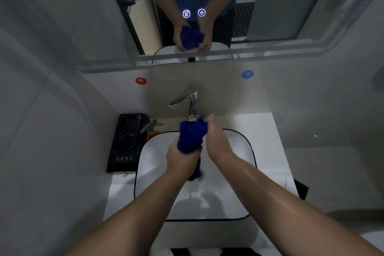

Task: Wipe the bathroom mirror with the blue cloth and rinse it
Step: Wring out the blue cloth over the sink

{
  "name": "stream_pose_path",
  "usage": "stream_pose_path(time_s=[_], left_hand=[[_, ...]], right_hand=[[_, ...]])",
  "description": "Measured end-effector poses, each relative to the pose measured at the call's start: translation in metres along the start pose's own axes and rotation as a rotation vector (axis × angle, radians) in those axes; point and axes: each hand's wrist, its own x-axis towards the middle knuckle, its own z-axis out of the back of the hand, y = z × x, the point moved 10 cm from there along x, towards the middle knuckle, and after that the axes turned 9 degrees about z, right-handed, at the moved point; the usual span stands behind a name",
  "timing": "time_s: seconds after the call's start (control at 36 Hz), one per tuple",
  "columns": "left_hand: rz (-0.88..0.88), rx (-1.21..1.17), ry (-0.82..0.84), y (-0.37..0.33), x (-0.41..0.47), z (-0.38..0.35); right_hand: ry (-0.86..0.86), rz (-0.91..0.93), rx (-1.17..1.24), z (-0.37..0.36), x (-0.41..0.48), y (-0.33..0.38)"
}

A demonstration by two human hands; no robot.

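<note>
At my far left a black tray (124, 143) sits on the counter beside the basin, with a grey-handled item lying at its inner edge; neither matters for what I am doing. Moving in, my left hand (181, 159) is over the white sink (247, 145), its fingers clamped in a fist around the blue cloth (192, 134). The cloth is bunched and twisted into a rope whose long axis runs roughly away from me: a fat wad sticks out of the top of my fist toward the tap, and a thin tail hangs out below my fist, toward me, down into the basin. The wad sits right at the tip of the faucet (192, 108), which stands just behind it. To the right, my right hand (218, 141) lies flat along the cloth's right side, fingers together and stretched forward, the fingertips reaching past the wad toward the spout; it presses against the cloth without closing on it, as far as I can tell. So the cloth lies to the left of my right palm and inside my left grip. I judge the rinse is under way, and the next squeeze turns on my right hand wrapping leftward over that upper wad. The mirror (83, 16) above reflects both hands on the cloth.
</note>
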Motion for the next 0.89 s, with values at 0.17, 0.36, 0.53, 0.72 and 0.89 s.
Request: stream_pose_path(time_s=[0.17, 0.36, 0.53, 0.72, 0.89], left_hand=[[0.213, -0.508, -0.058, 0.006, 0.006, 0.007], [0.389, -0.627, 0.097, 0.029, -0.005, -0.021], [0.463, -0.706, 0.351, 0.024, -0.019, -0.041], [0.452, -0.654, 0.416, 0.040, -0.016, -0.042], [0.522, -0.351, 0.339, 0.073, -0.006, -0.014]], right_hand=[[0.230, -0.669, -0.068, -0.006, -0.058, -0.079], [0.009, -0.299, -0.062, 0.004, -0.022, -0.058], [-0.201, -0.001, -0.227, 0.023, -0.030, -0.037], [0.021, 0.119, -0.515, 0.009, -0.030, -0.033], [0.393, 0.273, -0.832, 0.012, -0.038, -0.023]])
